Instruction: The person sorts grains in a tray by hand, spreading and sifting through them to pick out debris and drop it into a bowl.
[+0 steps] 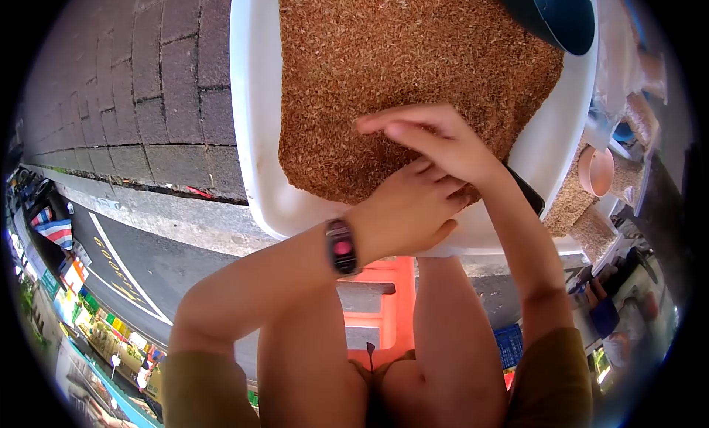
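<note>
A white tray holds a wide bed of reddish-brown grain. My right hand is over the near part of the grain, its fingers stretched to the left and holding nothing. Just below it, my left hand reaches across from the left with a dark wristband on the wrist. Its fingertips are close to the underside of my right hand and partly hidden; whether they touch, I cannot tell. The left thumb stands apart from the fingers. A black flat object shows from under my right forearm.
A dark blue-green bowl rests in the tray's far right corner. Bags of grain and a pinkish cup are on the right. An orange-red plastic stool stands between my legs. Brick paving and a road lie left.
</note>
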Motion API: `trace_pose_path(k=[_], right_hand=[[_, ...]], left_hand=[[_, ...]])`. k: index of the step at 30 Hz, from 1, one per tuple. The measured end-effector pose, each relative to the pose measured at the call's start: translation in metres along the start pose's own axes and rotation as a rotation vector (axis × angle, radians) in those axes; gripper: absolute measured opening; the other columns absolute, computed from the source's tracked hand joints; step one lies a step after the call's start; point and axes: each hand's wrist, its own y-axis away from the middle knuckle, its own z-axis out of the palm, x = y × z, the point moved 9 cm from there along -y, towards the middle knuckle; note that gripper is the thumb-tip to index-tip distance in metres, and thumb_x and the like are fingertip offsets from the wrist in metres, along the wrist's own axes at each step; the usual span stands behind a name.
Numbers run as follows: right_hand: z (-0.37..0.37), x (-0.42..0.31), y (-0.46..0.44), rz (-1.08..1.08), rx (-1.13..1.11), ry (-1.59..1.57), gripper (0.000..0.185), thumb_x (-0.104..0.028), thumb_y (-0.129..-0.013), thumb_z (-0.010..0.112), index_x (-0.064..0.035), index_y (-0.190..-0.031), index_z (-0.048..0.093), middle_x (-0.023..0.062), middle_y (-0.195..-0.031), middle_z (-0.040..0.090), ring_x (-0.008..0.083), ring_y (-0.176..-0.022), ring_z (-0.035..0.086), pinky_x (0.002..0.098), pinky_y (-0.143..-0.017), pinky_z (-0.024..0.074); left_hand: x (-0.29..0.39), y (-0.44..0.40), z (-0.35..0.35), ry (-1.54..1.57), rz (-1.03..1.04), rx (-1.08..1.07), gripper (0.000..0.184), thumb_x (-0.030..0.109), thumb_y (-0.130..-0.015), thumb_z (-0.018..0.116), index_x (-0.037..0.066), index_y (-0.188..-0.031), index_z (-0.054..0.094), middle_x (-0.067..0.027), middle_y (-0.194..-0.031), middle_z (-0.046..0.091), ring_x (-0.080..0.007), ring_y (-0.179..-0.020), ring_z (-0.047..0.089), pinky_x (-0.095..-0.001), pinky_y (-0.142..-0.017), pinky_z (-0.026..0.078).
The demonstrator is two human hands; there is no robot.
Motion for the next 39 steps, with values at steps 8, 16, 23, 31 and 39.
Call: trace_pose_path(k=[8,16,23,31,39], right_hand=[[-0.032,-0.02,0.055,-0.146,0.708,0.925,0.032,-0.01,-0.085,0.059,-0.0056,-0.117,0.061,0.0134,-0.123,0.056,0.0316,-0.115,0.052,0.0413,-0.096,0.0395],[0.014,0.001,-0.019,-0.193,0.498,1.318,0.058,-0.032,-0.091,0.047,-0.0043,-0.141,0.039,0.0143,-0.149,0.034,0.0288,-0.141,0.026,0.0484,-0.115,0.0151],[-0.01,0.008,-0.015,-0.161,0.603,1.302,0.072,-0.049,-0.094,0.04,0.0015,-0.144,0.03,0.0161,-0.153,0.026,0.0296,-0.143,0.02,0.0524,-0.115,0.0101],[-0.044,0.017,0.006,0.101,0.723,1.397,0.081,-0.058,-0.096,0.026,0.004,-0.147,0.017,0.0208,-0.155,0.013,0.0306,-0.146,0.005,0.0461,-0.117,0.004],[-0.066,0.028,0.056,0.176,0.905,1.287,0.082,-0.054,-0.097,0.03,0.0064,-0.147,0.008,0.027,-0.154,0.009,0.0381,-0.144,0.011,0.0492,-0.116,0.0041]], left_hand=[[-0.046,0.05,-0.082,-0.446,-0.393,0.525,0.054,0.023,-0.088,0.056,0.005,-0.137,0.044,-0.0181,-0.147,0.034,-0.0378,-0.138,0.027,-0.0496,-0.11,0.025],[-0.108,0.048,-0.071,-0.575,-0.526,0.578,0.058,0.019,-0.095,0.035,0.0,-0.148,0.022,-0.0184,-0.155,0.017,-0.0337,-0.144,0.014,-0.0449,-0.116,0.012],[-0.107,0.044,-0.071,-0.677,-0.518,0.506,0.06,0.027,-0.096,0.039,-0.004,-0.145,0.024,-0.0206,-0.153,0.022,-0.0323,-0.143,0.018,-0.0447,-0.116,0.014],[-0.101,0.055,-0.06,-0.653,-0.552,0.476,0.065,0.033,-0.098,0.042,-0.005,-0.146,0.021,-0.0226,-0.154,0.018,-0.0353,-0.144,0.015,-0.0475,-0.115,0.013],[-0.095,0.066,-0.051,-0.6,-0.526,0.409,0.068,0.037,-0.098,0.042,-0.005,-0.146,0.019,-0.024,-0.154,0.016,-0.0365,-0.143,0.014,-0.0476,-0.115,0.013]])
